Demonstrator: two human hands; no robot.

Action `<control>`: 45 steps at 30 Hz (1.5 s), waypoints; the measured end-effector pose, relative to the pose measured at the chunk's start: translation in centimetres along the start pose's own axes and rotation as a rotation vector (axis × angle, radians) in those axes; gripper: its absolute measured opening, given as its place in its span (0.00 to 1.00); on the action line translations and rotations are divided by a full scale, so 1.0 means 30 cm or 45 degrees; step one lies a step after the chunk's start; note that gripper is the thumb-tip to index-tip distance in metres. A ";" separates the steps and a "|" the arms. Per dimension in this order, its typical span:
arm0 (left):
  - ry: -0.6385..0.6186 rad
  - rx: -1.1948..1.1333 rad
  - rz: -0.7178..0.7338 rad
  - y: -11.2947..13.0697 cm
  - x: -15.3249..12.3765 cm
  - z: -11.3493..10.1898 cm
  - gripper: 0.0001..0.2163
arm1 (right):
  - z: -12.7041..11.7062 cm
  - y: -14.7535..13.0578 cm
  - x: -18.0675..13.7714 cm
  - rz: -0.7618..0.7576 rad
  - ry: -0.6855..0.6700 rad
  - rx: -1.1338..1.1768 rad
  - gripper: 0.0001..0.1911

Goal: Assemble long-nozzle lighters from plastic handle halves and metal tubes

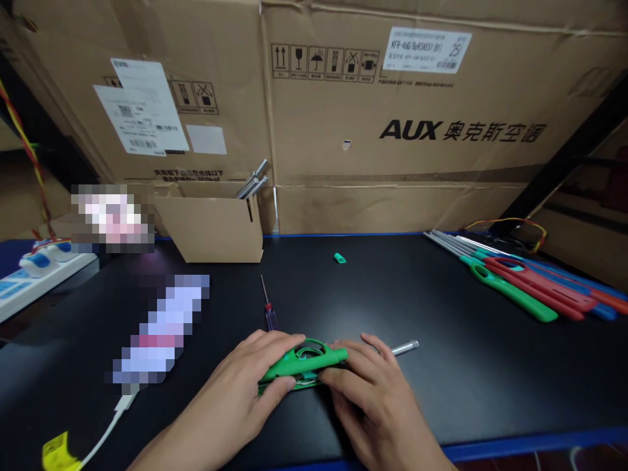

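A green long-nosed lighter (300,364) with a metal tube tip (405,347) lies on the black table (392,301) near the front edge. My left hand (255,379) grips its green handle from the left, thumb and fingers closed round it. My right hand (366,386) presses on the body from the right, fingers curled over it. Just beyond my hands lies a small screwdriver (267,306) with a purple handle.
Several finished lighters (520,281) in green, red and blue lie at the right. A small green cap (340,258) lies mid-table. An open cardboard box (210,222) holding metal tubes stands at back left. Large cartons form the back wall. A power strip (34,275) is far left.
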State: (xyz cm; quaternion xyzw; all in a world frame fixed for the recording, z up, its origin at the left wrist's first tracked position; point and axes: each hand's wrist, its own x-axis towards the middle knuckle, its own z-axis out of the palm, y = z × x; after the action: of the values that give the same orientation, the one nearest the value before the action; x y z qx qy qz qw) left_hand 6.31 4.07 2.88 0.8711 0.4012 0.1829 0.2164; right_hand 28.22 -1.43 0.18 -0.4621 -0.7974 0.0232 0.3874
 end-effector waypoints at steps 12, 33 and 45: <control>-0.081 -0.060 -0.082 -0.004 -0.004 -0.003 0.20 | -0.074 0.030 -0.016 -0.062 -0.004 0.025 0.12; 0.345 0.299 0.154 -0.039 -0.117 -0.065 0.19 | -0.051 0.099 -0.009 0.095 -0.040 0.364 0.16; 0.318 0.313 0.165 -0.081 -0.133 -0.060 0.16 | -0.045 0.104 -0.015 0.112 -0.270 0.286 0.13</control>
State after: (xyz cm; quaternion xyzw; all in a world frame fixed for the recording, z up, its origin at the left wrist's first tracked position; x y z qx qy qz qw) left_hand 1.47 2.78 2.56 0.8855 0.3874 0.2526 0.0445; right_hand 31.45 -0.41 -0.39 -0.4452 -0.8053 0.1776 0.3490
